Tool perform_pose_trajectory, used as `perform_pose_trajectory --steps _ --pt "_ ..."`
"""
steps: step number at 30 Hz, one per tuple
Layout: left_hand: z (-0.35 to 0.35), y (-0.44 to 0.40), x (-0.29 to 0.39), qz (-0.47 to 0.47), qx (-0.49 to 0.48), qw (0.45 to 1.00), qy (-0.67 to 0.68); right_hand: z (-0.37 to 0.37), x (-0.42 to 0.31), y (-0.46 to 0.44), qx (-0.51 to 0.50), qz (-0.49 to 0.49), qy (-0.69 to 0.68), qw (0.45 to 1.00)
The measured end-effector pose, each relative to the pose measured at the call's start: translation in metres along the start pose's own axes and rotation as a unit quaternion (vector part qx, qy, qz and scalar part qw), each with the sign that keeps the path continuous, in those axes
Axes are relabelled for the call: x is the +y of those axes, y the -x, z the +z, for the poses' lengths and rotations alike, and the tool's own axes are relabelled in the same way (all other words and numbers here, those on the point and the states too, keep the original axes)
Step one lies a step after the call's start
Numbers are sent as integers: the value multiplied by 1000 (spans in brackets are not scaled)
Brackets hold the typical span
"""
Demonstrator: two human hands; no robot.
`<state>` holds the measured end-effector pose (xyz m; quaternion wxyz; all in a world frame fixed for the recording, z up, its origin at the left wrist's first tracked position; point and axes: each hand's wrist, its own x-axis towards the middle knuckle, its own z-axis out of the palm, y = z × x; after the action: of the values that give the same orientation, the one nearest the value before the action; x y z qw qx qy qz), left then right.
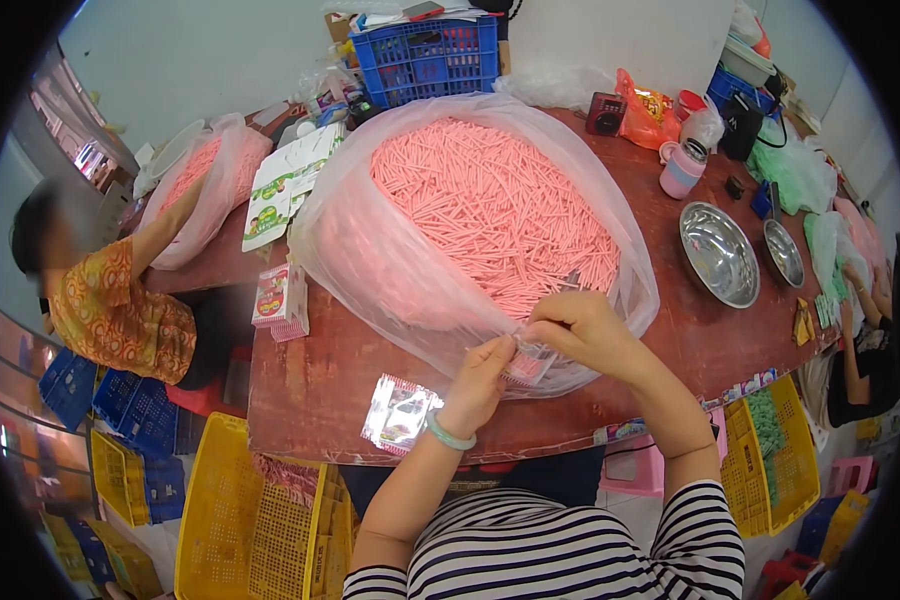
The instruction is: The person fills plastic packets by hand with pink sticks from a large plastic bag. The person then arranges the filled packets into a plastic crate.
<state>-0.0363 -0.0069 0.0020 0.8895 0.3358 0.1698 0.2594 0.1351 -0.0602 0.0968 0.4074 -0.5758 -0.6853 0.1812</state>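
A big clear plastic bag [340,235] lies wide open on the table, heaped with thin pink sticks [500,210]. At its near edge my left hand [478,385], with a pale green bangle on the wrist, pinches a small shiny packet [530,370]. My right hand [585,330] meets it from the right, its fingers closed at the packet's top edge. Whether sticks are between the right fingers is hidden. Left of my left wrist, several silver foil packets [398,412] lie flat on the table.
The reddish-brown table [320,370] carries printed boxes [280,300] on the left, plus a steel bowl [718,255] and a pink bottle [682,168] on the right. Yellow crates [210,510] stand below. One person [120,310] works at left, another [860,340] at far right.
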Motion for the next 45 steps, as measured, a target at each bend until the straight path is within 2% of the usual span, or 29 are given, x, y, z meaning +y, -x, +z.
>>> perform_pose_trajectory --steps 2,4,6,8,9,11,14,15,17,18,20,21,22,23,25,27,28,29,31,33,34,37,39,40,41,42,43,44,45 --pt "4 2 5 4 -4 999 41 -3 -6 -2 34 -42 5 999" --pt "5 4 8 10 -6 997 83 -12 -18 -5 99 28 10 995" --pt "5 5 11 27 -4 991 128 -5 -15 -5 73 33 1 997" --pt "4 10 14 47 -15 992 115 7 -10 -6 17 -43 8 999" --pt "1 15 17 63 -23 993 98 10 -16 -8 -5 -38 12 999" --pt "-11 25 37 98 -46 987 -116 21 -30 -15 -3 -34 -12 999" --pt "-21 71 99 103 -56 913 -391 46 -65 -31 -126 -68 -33 989" --pt "-19 90 115 188 -49 869 -456 60 -83 -35 -145 -85 -45 985" --pt "-31 127 133 186 15 801 -569 93 -107 -43 -171 -148 -36 973" --pt "-43 151 141 187 42 819 -541 109 -114 -46 -175 -175 -43 968" --pt "-76 205 163 196 126 775 -588 123 -121 -51 -172 -158 -49 971" --pt "-97 236 177 232 196 729 -613 127 -121 -54 -154 -148 -42 976" --pt "-122 268 182 154 297 790 -513 123 -122 -64 -174 -149 -22 973" --pt "-137 292 190 151 362 827 -402 125 -106 -66 -132 -139 -10 981" --pt "-217 351 192 54 492 669 -555 120 -72 -67 -78 -83 2 993" --pt "-320 399 150 29 544 588 -599 116 -38 -67 -40 32 -22 998" --pt "-356 412 126 3 572 566 -594 115 -20 -65 -12 101 -43 994" --pt "-387 423 102 -21 599 543 -588 114 -7 -64 -3 114 -31 993" --pt "-447 432 53 -69 643 518 -560 107 21 -59 -3 127 4 992" --pt "-454 416 41 -191 650 506 -533 105 30 -54 -5 137 24 990" --pt "-470 413 28 -241 630 471 -569 105 32 -53 -4 145 37 989" --pt "-525 416 -21 -227 620 456 -596 99 40 -46 3 153 75 985" --pt "-568 418 -50 -254 649 496 -517 95 40 -42 7 178 102 979" --pt "-577 416 -58 -288 636 466 -543 93 38 -41 14 186 135 973" --pt "-555 411 -50 -193 618 496 -578 91 26 -45 -2 123 207 971" --pt "-536 403 -29 -187 578 517 -603 90 22 -46 32 96 244 964" --pt "-521 389 -5 -272 575 468 -613 84 20 -45 53 67 275 958" --pt "-552 411 -22 -155 534 367 -746 81 12 -44 74 54 256 962" --pt "-473 378 26 14 656 485 -578 78 6 -37 71 50 241 967"
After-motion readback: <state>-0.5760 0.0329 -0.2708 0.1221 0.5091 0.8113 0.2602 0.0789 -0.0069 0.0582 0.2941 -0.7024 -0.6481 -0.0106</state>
